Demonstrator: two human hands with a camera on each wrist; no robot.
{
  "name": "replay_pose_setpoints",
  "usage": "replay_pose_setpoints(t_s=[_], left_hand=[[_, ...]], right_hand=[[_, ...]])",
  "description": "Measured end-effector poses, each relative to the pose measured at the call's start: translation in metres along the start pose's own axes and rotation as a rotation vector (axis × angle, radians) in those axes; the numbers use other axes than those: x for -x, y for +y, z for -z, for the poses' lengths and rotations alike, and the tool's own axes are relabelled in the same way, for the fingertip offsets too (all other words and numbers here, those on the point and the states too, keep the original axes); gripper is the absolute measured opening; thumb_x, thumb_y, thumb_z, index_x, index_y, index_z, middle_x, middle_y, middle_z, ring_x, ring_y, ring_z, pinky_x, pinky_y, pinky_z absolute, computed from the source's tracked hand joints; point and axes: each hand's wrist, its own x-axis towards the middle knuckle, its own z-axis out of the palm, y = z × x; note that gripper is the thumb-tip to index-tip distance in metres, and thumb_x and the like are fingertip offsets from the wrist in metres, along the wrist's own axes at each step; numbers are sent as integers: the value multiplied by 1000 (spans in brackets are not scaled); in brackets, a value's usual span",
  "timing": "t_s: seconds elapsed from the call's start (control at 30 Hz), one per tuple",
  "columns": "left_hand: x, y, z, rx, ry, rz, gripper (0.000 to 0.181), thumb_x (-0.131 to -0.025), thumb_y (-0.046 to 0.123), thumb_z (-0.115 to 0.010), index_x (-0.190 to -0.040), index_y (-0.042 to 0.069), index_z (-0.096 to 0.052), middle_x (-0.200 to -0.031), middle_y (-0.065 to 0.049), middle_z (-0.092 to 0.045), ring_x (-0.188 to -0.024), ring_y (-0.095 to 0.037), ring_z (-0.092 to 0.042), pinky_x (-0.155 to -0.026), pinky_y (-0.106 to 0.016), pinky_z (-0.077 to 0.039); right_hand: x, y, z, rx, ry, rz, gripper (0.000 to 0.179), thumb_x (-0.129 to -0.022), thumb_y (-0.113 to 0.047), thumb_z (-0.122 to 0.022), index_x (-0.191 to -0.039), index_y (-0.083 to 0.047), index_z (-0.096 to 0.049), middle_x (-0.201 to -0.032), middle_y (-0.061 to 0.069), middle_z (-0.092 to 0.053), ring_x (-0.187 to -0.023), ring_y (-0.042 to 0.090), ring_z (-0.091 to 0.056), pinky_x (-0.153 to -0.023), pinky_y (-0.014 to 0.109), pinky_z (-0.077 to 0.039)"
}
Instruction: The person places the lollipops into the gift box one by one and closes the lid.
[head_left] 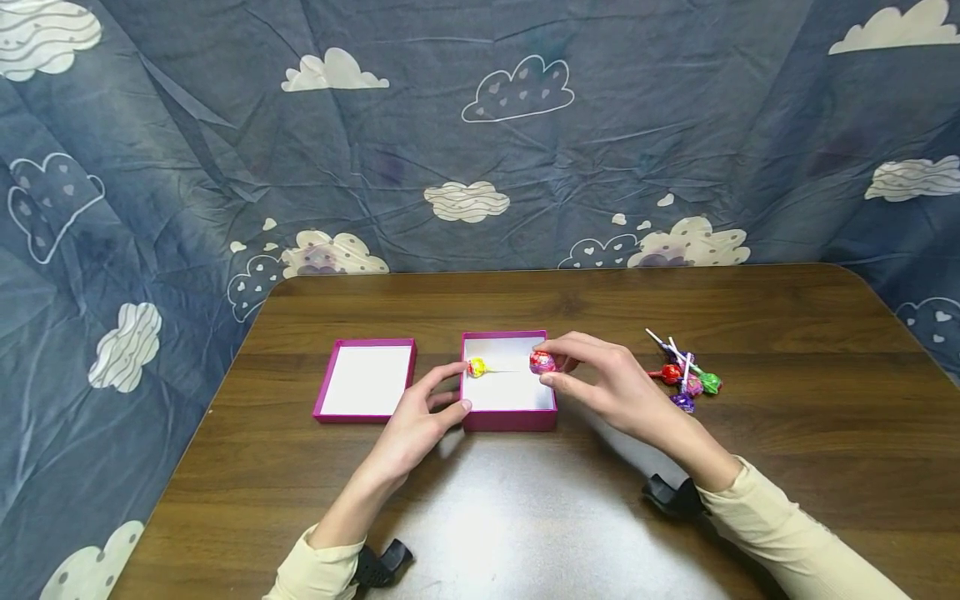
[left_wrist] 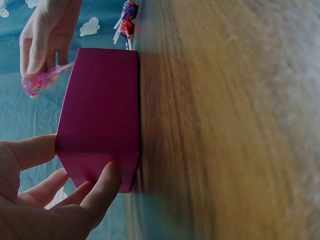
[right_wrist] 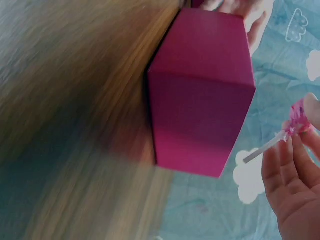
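The print on the wrapped sweets is too small to read, though the pink lollipop shows pale marks over its red and purple foil. The table is brown with dark wood grain running across it, glossy where light glares at the lower middle of the frame, and its far corners are rounded. Behind it hangs a creased blue-grey cloth printed with cream clouds — some wavy-lined, some dotted, some only outlined with little hearts. At the centre sits an open box, smooth magenta outside and white within, straight-sided; a yellow lollipop lies inside at its left, thin stick pointing right. A shallow lid of the same colours lies left of centre, white inside up. The right hand pinches the pink lollipop by its round head between thumb and fingers, over the box's right end, its white stick free. The left hand is spread, fingertips touching the box's left wall. Right of centre, a loose pile of lollipops — red, green, pink and purple — has white sticks crossing. Cream sleeves cover both forearms.
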Motion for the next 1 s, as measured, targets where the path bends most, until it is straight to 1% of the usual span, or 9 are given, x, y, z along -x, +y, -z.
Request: replay_pose_setpoints(t_s=[0.1, 0.17, 0.27, 0.43, 0.5, 0.63, 0.77, 0.87, 1.0], left_hand=[[0, 0, 0, 1, 0, -2, 51, -92, 11, -68, -140, 16, -54, -142, -10, -50, -122, -30, -54, -94, -47, -47], [0, 0, 0, 3, 1, -2, 51, -92, 11, -68, -140, 15, -54, -142, -10, -50, -122, -31, -54, -94, -47, -47], [0, 0, 0, 3, 1, 0, 51, -91, 11, -68, -140, 15, -54, -142, -11, -50, -122, -31, -54, -94, -48, -47], [0, 0, 1, 1, -1, 4, 51, -92, 12, -68, -140, 15, -54, -142, -11, -50, -122, -32, -54, -94, -49, -47], [-1, -1, 1, 4, -1, 4, 50, -92, 12, -68, -140, 15, -54, -142, -11, -51, -122, -31, -54, -94, -49, -47], [-2, -2, 0, 21, -7, -7, 50, -92, 10, -67, -140, 14, -54, -142, -12, -50, -122, -32, -54, -93, -47, -48], [-2, -3, 0, 47, -9, -24, 50, -91, 7, -67, -139, 13, -55, -142, -13, -50, -121, -33, -55, -91, -44, -49], [-2, -4, 0, 57, -6, -29, 49, -91, 7, -67, -139, 14, -55, -141, -13, -51, -121, -33, -56, -91, -43, -49], [-2, -5, 0, 57, -2, -24, 49, -91, 7, -67, -138, 16, -56, -140, -12, -52, -121, -32, -56, -90, -43, -49]], right_hand=[[-5, -4, -5, -47, 17, -28, 30, -87, -8, -76, -116, -13, -69, -98, -9, -66, -85, 10, -61, -77, 30, -51], [-8, -7, -9, -80, 21, -54, 29, -87, -10, -76, -114, -13, -70, -96, -8, -66, -85, 11, -61, -76, 30, -52], [-14, -10, -15, -140, 14, -99, 28, -86, -13, -77, -113, -13, -70, -94, -7, -67, -84, 13, -62, -75, 31, -53], [-27, -11, -25, -184, -2, -178, 28, -85, -18, -79, -111, -16, -69, -92, -7, -67, -83, 12, -62, -73, 36, -53], [-32, -10, -28, -177, -6, -205, 27, -84, -19, -80, -109, -17, -69, -91, -8, -67, -82, 11, -62, -73, 39, -52], [-40, -4, -37, -152, -22, -233, 26, -82, -19, -81, -105, -18, -68, -90, -8, -67, -82, 11, -62, -77, 44, -52], [-47, 0, -44, -115, -68, -244, 24, -81, -19, -81, -102, -16, -70, -87, -7, -67, -82, 12, -62, -77, 45, -51], [-53, 1, -48, -89, -128, -248, 21, -82, -19, -79, -101, -15, -71, -85, -7, -68, -81, 11, -63, -75, 42, -52], [-60, 4, -53, -43, -213, -229, 16, -86, -19, -77, -100, -15, -72, -84, -8, -67, -81, 9, -62, -73, 33, -51]])
